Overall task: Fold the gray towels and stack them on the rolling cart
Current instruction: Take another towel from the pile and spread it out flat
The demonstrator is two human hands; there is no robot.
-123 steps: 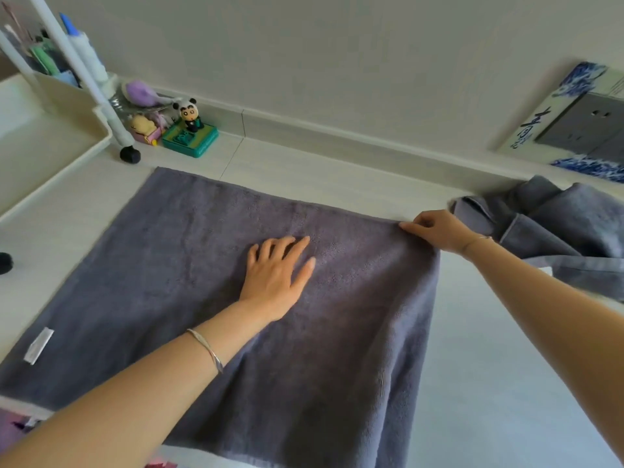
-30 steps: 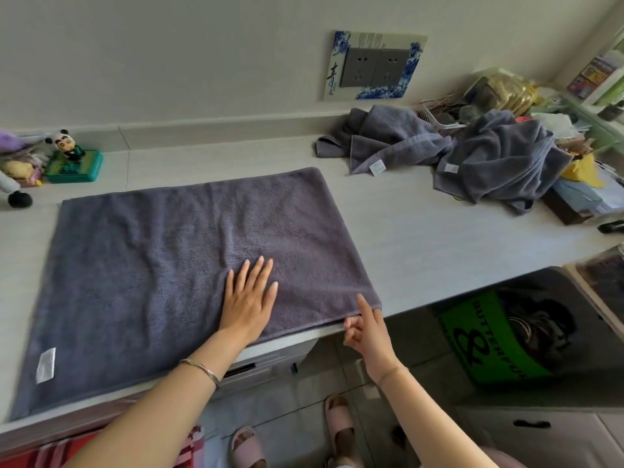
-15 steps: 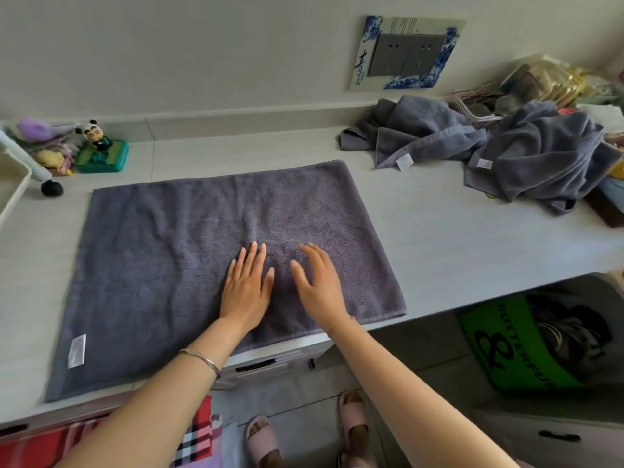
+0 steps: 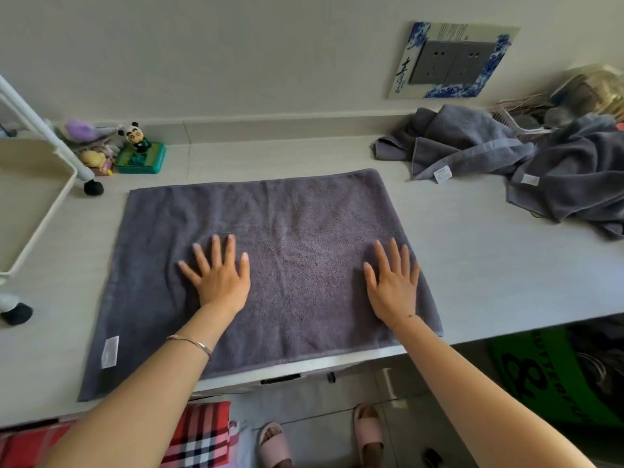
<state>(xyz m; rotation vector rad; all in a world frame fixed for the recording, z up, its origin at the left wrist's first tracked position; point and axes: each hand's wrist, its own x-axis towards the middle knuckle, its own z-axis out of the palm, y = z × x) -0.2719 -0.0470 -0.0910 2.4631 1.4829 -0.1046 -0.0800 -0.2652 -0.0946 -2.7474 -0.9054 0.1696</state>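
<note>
**Pale countertop (image 4: pixel 489 265): one towel flat, both palms down**

Lower centre: left hand (image 4: pixel 221 278) flat on gray towel (image 4: pixel 287 214), fingers spread wide. Right hand (image 4: pixel 393 285) flat near the towel's right edge, fingers straight, slightly fanned. Towel lies smooth mid-frame, white label (image 4: pixel 109 351) at its lower left corner. Left edge: rolling cart (image 4: pixel 42 224), its tray beside the towel. Upper right: crumpled gray towels (image 4: pixel 489 146) heaped against the wall. Upper left: panda figurine (image 4: pixel 135 138).

Left hand (image 4: pixel 219 276) lies flat, fingers spread toward 12 o'clock; right hand (image 4: pixel 393 282) lies flat likewise; both forearms extended.
</note>
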